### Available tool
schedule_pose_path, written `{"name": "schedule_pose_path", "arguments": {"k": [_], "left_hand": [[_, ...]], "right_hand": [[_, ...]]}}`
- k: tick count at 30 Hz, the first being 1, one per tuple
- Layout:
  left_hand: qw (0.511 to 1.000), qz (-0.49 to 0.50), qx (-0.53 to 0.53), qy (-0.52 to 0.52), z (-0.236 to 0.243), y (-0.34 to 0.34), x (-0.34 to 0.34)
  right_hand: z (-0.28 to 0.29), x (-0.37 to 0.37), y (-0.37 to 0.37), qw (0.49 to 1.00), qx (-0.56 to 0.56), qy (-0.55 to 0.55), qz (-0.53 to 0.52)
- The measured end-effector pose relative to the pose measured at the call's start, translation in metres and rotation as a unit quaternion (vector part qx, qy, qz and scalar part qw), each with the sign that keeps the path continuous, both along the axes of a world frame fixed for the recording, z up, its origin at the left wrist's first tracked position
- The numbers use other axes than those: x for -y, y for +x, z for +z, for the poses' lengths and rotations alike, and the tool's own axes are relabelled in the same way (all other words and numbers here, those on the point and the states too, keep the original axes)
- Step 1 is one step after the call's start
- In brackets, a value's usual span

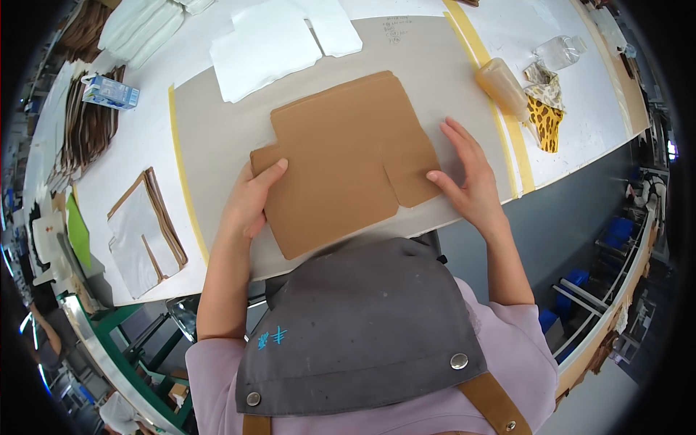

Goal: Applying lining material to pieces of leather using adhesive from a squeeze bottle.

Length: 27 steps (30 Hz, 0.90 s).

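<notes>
A flat brown cut panel [333, 159], with a stepped outline and a slit near its lower right, lies before me over a grey mat [217, 138]. It looks like leather or board; which one I cannot tell. My left hand [250, 196] grips its left edge, thumb on top and fingers hidden beneath. Beside the right edge, my right hand [467, 174] has its fingers spread, and the thumb tip meets the panel's edge. White cut pieces [283, 51] of similar shape lie on the mat's far side.
Left of the mat are a stack of white-faced, brown-edged pieces [148, 239], a blue-and-white drink carton [110, 92] and piled dark sheets [90, 130]. On the right lie an amber squeeze bottle [502, 87], a clear bottle [560, 52] and a patterned cloth [545, 119]. Yellow tape [181, 167] borders the mat.
</notes>
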<state>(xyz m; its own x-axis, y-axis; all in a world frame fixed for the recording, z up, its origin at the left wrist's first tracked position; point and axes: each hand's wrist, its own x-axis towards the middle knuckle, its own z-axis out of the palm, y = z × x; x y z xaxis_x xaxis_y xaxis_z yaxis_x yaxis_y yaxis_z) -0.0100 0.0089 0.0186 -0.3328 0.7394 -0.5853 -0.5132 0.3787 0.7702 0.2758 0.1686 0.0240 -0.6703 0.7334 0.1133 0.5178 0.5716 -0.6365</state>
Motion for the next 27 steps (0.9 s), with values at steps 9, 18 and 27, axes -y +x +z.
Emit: {"name": "schedule_pose_path", "arguments": {"k": [9, 18, 27], "left_hand": [[0.993, -0.063, -0.095, 0.036, -0.005, -0.021, -0.02], [0.979, -0.098, -0.177, 0.028, -0.008, -0.03, -0.029], [0.981, -0.103, -0.165, 0.026, -0.007, -0.034, -0.028]], "right_hand": [[-0.006, -0.061, -0.062, 0.972, 0.046, 0.163, 0.162], [-0.001, -0.106, -0.124, 0.973, 0.094, 0.063, 0.202], [0.007, -0.11, -0.144, 0.966, 0.153, -0.022, 0.209]]}}
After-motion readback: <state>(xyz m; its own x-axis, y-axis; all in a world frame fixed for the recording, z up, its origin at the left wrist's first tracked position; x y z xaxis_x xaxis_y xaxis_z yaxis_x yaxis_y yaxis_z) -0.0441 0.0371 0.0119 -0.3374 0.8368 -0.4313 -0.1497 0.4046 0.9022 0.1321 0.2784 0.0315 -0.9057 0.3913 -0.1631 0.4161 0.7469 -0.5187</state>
